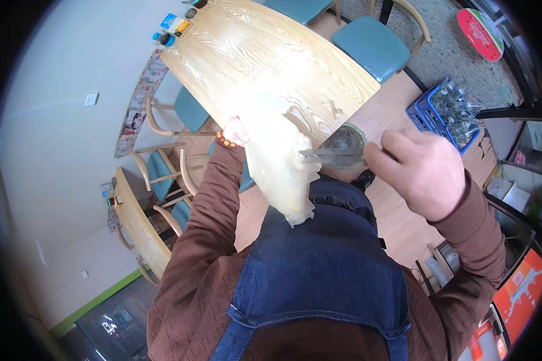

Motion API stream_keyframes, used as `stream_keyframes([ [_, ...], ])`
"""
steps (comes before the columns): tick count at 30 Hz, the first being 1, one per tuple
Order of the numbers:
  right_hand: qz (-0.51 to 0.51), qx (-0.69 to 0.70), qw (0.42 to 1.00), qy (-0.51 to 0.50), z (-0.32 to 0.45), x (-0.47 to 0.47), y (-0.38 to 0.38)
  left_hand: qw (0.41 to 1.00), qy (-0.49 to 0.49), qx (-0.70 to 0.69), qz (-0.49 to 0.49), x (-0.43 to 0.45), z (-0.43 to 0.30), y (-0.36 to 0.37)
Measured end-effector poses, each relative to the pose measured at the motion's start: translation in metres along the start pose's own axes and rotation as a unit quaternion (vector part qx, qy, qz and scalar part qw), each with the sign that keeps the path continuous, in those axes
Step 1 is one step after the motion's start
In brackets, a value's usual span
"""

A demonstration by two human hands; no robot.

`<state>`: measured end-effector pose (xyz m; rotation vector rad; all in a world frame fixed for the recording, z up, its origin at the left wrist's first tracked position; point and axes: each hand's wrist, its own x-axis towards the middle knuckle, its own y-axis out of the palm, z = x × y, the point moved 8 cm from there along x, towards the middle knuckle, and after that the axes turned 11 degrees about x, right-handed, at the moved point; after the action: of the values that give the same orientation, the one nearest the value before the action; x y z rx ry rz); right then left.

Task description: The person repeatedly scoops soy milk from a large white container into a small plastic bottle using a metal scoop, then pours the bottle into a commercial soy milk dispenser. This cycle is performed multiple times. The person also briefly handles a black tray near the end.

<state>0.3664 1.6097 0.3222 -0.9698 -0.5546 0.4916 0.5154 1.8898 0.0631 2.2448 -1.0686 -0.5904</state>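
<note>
My left hand [235, 131], a beaded bracelet at its wrist, grips the left edge of a pale, translucent layered object [275, 167]. Glare washes out the upper part of this object, so I cannot tell exactly what it is. Its right edge and lower tip are jagged, and it hangs in front of my denim apron [320, 270]. My right hand [418, 169] is closed around a narrow grey tool [332, 156], blurred, whose tip reaches the object's right edge. Whether they touch is unclear.
Beyond my hands stands a wood-grain table [271, 49] with small containers [165, 38] at its far left. A round bin [350, 135] sits by its near corner. Teal chairs [372, 45] flank it. On the right is a blue crate [447, 115] of bottles.
</note>
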Motion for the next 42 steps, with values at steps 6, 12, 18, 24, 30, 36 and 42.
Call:
stream_keyframes([
  [6, -0.005, -0.037, 0.999, -0.006, 0.0, 0.002, -0.004, 1.0, -0.027, 0.001, 0.001, -0.005, 0.0, 0.002],
  [12, -0.015, -0.097, 0.993, -0.066, 0.017, -0.003, -0.002, 0.999, -0.049, 0.002, 0.0, -0.012, 0.006, -0.005],
  [18, -0.006, -0.132, 0.99, -0.043, 0.033, -0.002, -0.005, 0.996, -0.086, 0.001, -0.022, -0.024, 0.015, -0.017],
  [24, 0.014, -0.087, 0.992, 0.095, 0.043, -0.017, 0.007, 0.999, -0.044, -0.001, -0.014, -0.049, -0.003, 0.016],
  [30, 0.009, 0.137, 0.972, 0.193, 0.015, -0.026, 0.024, 0.999, -0.036, 0.008, -0.014, -0.055, -0.013, 0.032],
  [36, -0.004, 0.008, 0.997, 0.071, 0.021, -0.018, 0.002, 0.999, -0.041, 0.006, -0.009, -0.051, -0.004, 0.019],
  [42, 0.002, -0.057, 0.998, 0.005, 0.028, -0.018, 0.003, 0.999, -0.051, 0.007, -0.008, -0.052, 0.007, 0.006],
])
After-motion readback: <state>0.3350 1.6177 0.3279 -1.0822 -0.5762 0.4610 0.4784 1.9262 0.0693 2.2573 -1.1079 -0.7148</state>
